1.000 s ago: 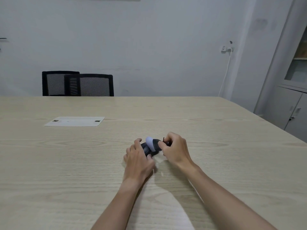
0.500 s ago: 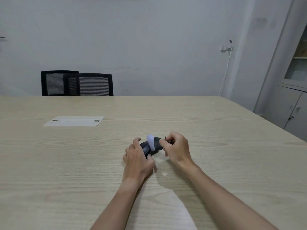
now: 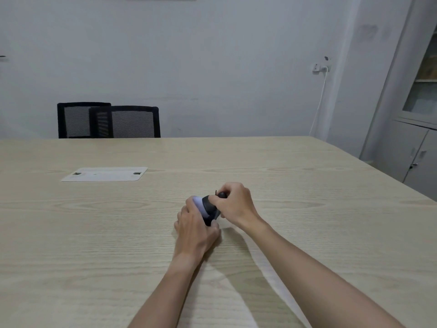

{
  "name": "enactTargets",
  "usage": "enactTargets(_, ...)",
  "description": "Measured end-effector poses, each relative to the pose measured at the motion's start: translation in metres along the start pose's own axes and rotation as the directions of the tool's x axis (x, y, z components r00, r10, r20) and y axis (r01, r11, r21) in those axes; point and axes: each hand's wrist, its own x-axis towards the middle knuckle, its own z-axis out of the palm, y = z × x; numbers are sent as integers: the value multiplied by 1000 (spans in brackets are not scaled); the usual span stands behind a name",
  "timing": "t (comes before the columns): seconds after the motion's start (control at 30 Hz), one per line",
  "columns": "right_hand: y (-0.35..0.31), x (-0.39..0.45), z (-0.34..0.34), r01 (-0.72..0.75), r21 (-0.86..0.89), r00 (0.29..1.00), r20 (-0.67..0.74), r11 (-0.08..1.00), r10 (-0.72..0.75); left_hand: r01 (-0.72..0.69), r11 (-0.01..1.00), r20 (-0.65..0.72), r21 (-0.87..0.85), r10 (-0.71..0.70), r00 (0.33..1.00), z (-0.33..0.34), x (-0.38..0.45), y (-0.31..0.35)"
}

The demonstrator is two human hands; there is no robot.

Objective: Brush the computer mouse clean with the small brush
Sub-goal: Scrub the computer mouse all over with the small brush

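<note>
A dark computer mouse (image 3: 209,208) with a pale glossy patch sits tilted above the wooden table (image 3: 94,233), near the middle. My left hand (image 3: 195,224) grips it from the near left side, thumb under its near end. My right hand (image 3: 234,203) pinches the small black brush (image 3: 221,194) against the mouse's far right side. Only the brush's dark handle end shows above my fingers; its bristles are hidden.
A white rectangular cover plate (image 3: 105,174) lies flush in the table at the far left. Two black mesh chairs (image 3: 111,121) stand behind the far edge. A grey cabinet (image 3: 416,129) stands at the right beyond the table's right edge.
The mouse has turned a little in my left hand, its pale patch now more to the left. My right hand with the brush has shifted slightly over the mouse's far side.
</note>
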Motion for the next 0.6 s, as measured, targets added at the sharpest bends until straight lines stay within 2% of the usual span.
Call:
enactTargets(0.07,3,4,-2,-21,-68,1000,-9,997,20,-4,1000,-1,-26,4,1000,0,-1,0)
enactTargets(0.2,9,12,-8,-79,-118,987,-146,990,62,10,998,-28,-61,-12,1000,-2,-2,1)
enactTargets(0.27,2,11,-7,-76,-92,987,-151,993,62,11,997,-29,-75,-14,999,-2,-1,1)
enactTargets(0.33,-9,8,-5,-80,-15,992,-101,997,79,22,997,-31,-75,-24,999,-2,0,1)
enactTargets(0.47,-24,3,3,-120,50,987,111,991,114,-5,996,-50,-91,1,999,-1,2,2)
enactTargets(0.53,-22,6,5,-123,23,984,131,992,119,-11,995,-46,-103,6,999,-1,2,1)
enactTargets(0.6,-16,12,4,-142,10,987,77,990,141,-10,995,-42,-101,6,999,-2,1,-1)
